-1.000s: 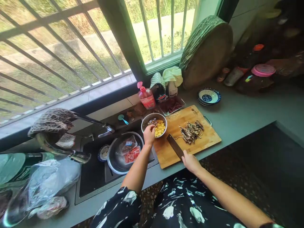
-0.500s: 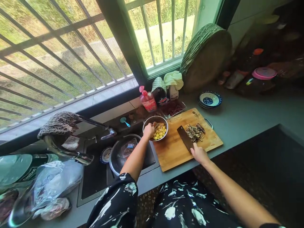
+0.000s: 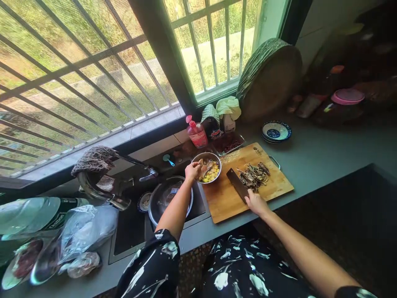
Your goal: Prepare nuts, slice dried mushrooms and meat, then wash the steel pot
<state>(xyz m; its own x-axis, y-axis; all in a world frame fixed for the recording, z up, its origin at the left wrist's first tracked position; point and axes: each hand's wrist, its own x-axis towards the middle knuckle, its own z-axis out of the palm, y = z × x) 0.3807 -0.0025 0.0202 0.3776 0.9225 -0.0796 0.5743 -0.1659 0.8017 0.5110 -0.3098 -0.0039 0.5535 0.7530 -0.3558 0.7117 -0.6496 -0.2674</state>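
Observation:
My left hand (image 3: 192,170) grips the near rim of a small steel bowl (image 3: 207,167) holding yellow kernels and some brown pieces, at the left end of a wooden cutting board (image 3: 245,182). My right hand (image 3: 254,203) is closed on the handle of a dark cleaver (image 3: 237,183), whose blade lies on the board just left of a pile of thin brown shredded strips (image 3: 253,175). The bowl and the pile are apart.
A sink (image 3: 145,215) with a large steel basin (image 3: 167,198) of packets lies left of the board, with a faucet (image 3: 136,163) above it. A pink bottle (image 3: 196,133), jars, a patterned plate (image 3: 276,131) and a round wooden block (image 3: 269,74) stand behind. Bags and a green bottle lie far left.
My right hand has carried the cleaver up and right across the board until it lies beside the strips. My left hand stays on the bowl's rim. The view has shifted slightly.

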